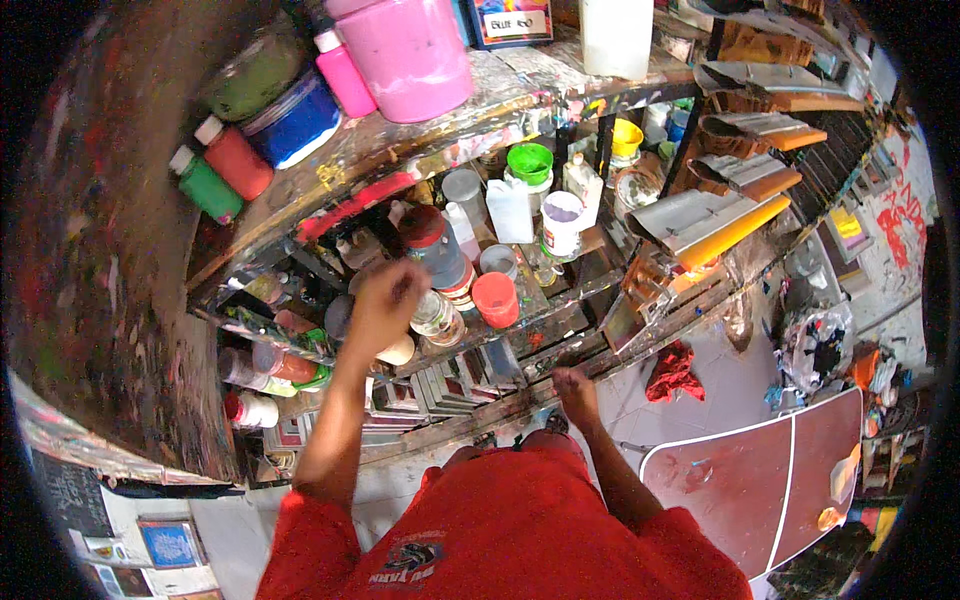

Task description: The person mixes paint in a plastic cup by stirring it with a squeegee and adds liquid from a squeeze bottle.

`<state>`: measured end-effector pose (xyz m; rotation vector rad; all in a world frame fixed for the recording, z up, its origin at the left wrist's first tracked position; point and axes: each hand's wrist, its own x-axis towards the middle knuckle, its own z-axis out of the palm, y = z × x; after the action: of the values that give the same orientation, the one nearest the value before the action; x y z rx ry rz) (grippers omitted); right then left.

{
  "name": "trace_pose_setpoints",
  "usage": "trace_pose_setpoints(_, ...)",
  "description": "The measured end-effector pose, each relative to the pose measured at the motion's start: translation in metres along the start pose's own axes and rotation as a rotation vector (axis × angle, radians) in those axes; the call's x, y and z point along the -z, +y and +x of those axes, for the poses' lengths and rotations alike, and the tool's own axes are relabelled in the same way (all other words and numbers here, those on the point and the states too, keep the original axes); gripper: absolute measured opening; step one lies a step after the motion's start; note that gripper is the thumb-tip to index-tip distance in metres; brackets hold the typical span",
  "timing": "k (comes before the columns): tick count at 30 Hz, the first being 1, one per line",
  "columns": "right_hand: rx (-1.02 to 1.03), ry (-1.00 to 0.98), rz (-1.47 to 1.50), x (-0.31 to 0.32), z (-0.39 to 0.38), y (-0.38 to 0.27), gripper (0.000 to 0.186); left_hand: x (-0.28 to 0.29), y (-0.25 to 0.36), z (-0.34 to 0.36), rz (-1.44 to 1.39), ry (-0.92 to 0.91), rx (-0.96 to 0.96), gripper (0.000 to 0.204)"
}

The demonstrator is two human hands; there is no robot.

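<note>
On the middle shelf, my left hand [390, 300] reaches beside a dark grey container with a red rim [425, 240]; its bent fingers are blurred, and whether they touch it is unclear. Just below that hand stands a clear jar with a pale label [440, 325], with an orange-red tub [494, 300] to its right. My right hand [575, 390] is low at the shelving's front, fingers curled; anything inside them is hidden. Around the containers stand white jugs [512, 215], a white bucket [562, 225] and a green-topped tub [530, 160].
An upper shelf [520, 70] holds several paint bottles and tubs. Screen-printing frames [460, 385] lean below. Metal squeegee-like trays [700, 220] stick out at right. A red cloth [672, 375] lies on the floor near a maroon table [720, 500]. A paint-spattered wooden panel [120, 250] is at left.
</note>
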<state>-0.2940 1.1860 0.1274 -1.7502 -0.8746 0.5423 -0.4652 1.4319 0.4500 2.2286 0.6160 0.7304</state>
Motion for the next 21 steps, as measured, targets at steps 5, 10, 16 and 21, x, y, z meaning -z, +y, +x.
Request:
trace_pose_setpoints(5, -0.393, 0.147, 0.355, -0.024, -0.089, 0.026, 0.016, -0.011, -0.108, 0.149, 0.277, -0.134, -0.045, 0.022)
trace_pose_setpoints(10, -0.42, 0.366, 0.292, -0.035, -0.15, 0.033, 0.016, -0.023, -0.226, 0.241, 0.43, -0.224, -0.034, 0.02)
trace_pose_setpoints(16, -0.508, 0.615, 0.3, -0.08, -0.215, 0.04, 0.014, -0.051, -0.265, 0.319, 0.705, -0.493, -0.366, 0.021)
trace_pose_setpoints(21, -0.677, 0.675, 0.25, -0.09, -0.246, 0.047, 0.021, -0.024, -0.365, 0.358, 0.856, -0.547, -0.309, 0.019)
